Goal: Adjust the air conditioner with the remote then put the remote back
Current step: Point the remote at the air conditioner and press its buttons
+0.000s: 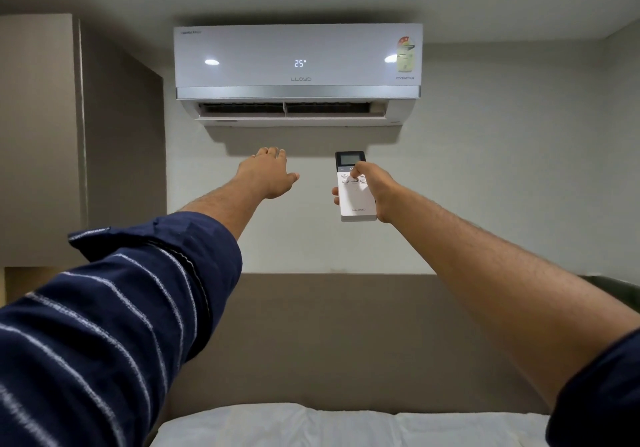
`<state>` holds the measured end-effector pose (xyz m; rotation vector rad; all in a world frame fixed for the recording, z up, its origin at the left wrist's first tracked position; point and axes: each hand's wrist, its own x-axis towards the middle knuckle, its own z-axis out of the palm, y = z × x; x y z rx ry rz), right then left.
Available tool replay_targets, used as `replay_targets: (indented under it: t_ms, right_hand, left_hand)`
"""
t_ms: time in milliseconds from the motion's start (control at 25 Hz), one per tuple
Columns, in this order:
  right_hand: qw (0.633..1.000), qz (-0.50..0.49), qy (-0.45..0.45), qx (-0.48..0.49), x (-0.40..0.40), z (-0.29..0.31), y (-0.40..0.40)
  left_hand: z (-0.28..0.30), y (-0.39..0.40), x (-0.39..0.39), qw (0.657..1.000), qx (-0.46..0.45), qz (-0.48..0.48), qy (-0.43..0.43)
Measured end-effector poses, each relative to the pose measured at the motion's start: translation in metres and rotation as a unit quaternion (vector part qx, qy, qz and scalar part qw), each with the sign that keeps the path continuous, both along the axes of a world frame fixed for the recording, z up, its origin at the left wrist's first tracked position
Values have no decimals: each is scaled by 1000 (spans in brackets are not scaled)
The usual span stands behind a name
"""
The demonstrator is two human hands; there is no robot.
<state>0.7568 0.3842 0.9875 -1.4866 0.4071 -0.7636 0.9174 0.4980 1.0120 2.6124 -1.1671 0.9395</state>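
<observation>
A white wall-mounted air conditioner (298, 65) hangs high on the wall, its display reading 25 and its lower flap open. My right hand (375, 188) holds a white remote (355, 200) with a dark screen at its top, pointed up at the unit. The thumb rests on the upper buttons. My left hand (270, 178) is stretched up toward the wall below the unit, palm away, fingers loosely spread, holding nothing.
A tall brown cupboard (45, 134) stands at the left against the wall. A brown padded headboard (346, 335) runs across below the wall, with white pillows (329, 427) along the bottom edge. A dark green object (616, 289) shows at the right.
</observation>
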Motion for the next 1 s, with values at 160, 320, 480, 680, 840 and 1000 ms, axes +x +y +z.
replay_targets:
  t_ms: [160, 320, 480, 680, 840, 1000]
  right_hand:
    - [1000, -21, 7, 1, -8, -4, -12]
    - [999, -34, 1, 10, -11, -5, -19]
    - [999, -49, 3, 14, -17, -13, -26]
    - [995, -97, 2, 31, -44, -28, -46]
    - [987, -158, 6, 38, -86, -49, -66]
    - [969, -238, 6, 57, -146, -75, -84]
  left_hand:
    - [-4, -17, -2, 1000, -1, -23, 1]
    - [-4, -29, -1, 999, -3, -44, 0]
    - [-10, -46, 0, 998, 7, -60, 8]
    - [-24, -84, -14, 993, 24, -115, 11]
    - [-44, -125, -47, 984, 36, -175, 20]
    - [-72, -171, -101, 966, 65, -248, 26]
